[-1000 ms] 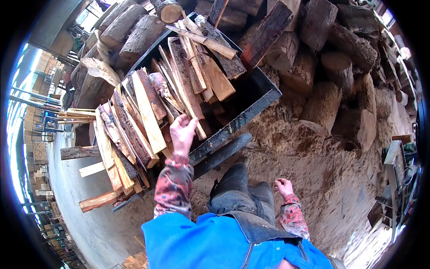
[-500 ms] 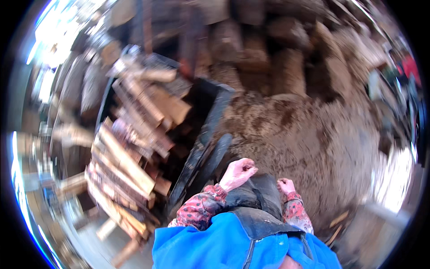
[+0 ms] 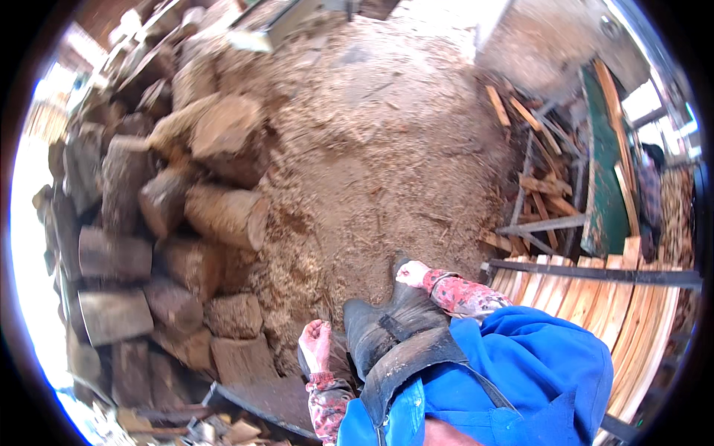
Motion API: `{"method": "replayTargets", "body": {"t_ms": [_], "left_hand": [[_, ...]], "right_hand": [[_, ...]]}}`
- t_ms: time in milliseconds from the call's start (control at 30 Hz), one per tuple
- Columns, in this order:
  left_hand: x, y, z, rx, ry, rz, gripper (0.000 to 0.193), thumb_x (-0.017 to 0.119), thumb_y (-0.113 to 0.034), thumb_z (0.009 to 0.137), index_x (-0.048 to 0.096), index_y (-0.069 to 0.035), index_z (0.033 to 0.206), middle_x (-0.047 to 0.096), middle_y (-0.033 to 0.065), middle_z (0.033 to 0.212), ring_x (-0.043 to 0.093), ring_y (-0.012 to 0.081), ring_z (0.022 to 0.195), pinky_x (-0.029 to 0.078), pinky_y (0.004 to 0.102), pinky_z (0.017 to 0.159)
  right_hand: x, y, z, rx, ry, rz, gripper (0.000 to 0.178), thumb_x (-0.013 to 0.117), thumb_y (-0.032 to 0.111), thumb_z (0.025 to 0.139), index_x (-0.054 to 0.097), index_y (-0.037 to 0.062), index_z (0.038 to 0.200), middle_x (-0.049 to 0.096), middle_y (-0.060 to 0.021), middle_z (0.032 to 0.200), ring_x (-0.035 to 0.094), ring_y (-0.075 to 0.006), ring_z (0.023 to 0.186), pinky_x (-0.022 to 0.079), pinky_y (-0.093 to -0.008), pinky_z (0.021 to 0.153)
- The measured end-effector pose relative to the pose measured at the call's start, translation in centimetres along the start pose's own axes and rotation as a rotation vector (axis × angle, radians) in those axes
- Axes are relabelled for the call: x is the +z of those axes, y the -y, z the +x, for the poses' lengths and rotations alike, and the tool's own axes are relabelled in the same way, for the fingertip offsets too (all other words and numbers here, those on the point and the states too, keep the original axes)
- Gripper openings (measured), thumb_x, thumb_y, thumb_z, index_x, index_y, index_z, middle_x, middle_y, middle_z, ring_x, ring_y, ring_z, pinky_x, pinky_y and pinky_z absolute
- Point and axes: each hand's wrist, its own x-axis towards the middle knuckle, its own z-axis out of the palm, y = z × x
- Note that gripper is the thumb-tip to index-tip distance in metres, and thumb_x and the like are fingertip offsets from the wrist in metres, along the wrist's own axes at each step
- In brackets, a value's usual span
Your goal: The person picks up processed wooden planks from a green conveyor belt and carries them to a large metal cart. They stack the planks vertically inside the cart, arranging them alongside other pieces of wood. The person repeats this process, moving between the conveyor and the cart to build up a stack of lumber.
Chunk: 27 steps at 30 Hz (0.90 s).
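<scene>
My left hand [image 3: 315, 346] hangs beside my dark apron [image 3: 401, 327], its fingers curled in and nothing visible in them. It is nearest to the split log pieces at the lower left. In front of the apron's other side, my right hand [image 3: 413, 273] is closed in a loose fist, also with nothing showing in it. Both hands are in the air, apart from any wood. Patterned red and grey sleeves cover my forearms, and a blue garment [image 3: 520, 364] covers my body.
Cut logs [image 3: 227, 215] are heaped on the left. Wood chips and sawdust cover the ground [image 3: 357, 186]. Stacked split boards [image 3: 617, 297] with a dark metal bar stand at the right, below a green panel [image 3: 599, 171] and loose wood scraps [image 3: 547, 197]. A dark metal edge [image 3: 260, 409] lies lower left.
My body and view have turned right, away from the bin of split firewood, which has mostly left the picture. Both hands remain closed without anything visible in them.
</scene>
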Motion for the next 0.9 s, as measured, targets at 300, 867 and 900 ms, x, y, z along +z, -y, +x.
{"method": "replayTargets", "body": {"t_ms": [300,867,900], "left_hand": [[11.5,-5.0,5.9,-0.143,0.180,0.048,0.018,0.068,-0.011,0.090,0.067,0.006,0.097,0.070,0.0091,0.082,0.062,0.0106,0.061,0.051,0.0226,0.050],[20.3,-8.7,28.8,-0.290,0.450,0.552,0.022,0.069,-0.015,0.086,0.062,0.001,0.072,0.063,0.0066,0.066,0.054,0.0144,0.049,0.043,0.0278,0.044],[21.9,-11.5,30.1,-0.338,0.509,0.467,0.023,0.068,-0.015,0.087,0.062,0.000,0.071,0.063,0.0074,0.066,0.054,0.0147,0.049,0.043,0.0282,0.043]], "right_hand": [[-14.7,-8.0,-0.8,0.245,-0.172,0.201,0.030,0.069,0.039,0.082,0.075,0.0122,0.095,0.072,-0.0123,0.096,0.069,-0.0295,0.093,0.053,-0.0415,0.083],[-23.8,-15.0,2.8,0.526,-0.558,0.693,0.030,0.071,0.036,0.079,0.075,0.0100,0.092,0.073,-0.0121,0.083,0.070,-0.0270,0.077,0.054,-0.0393,0.073],[-25.0,-15.2,3.2,0.500,-0.613,0.715,0.027,0.069,0.033,0.083,0.073,0.0079,0.093,0.071,-0.0084,0.080,0.067,-0.0207,0.072,0.053,-0.0352,0.067]]}}
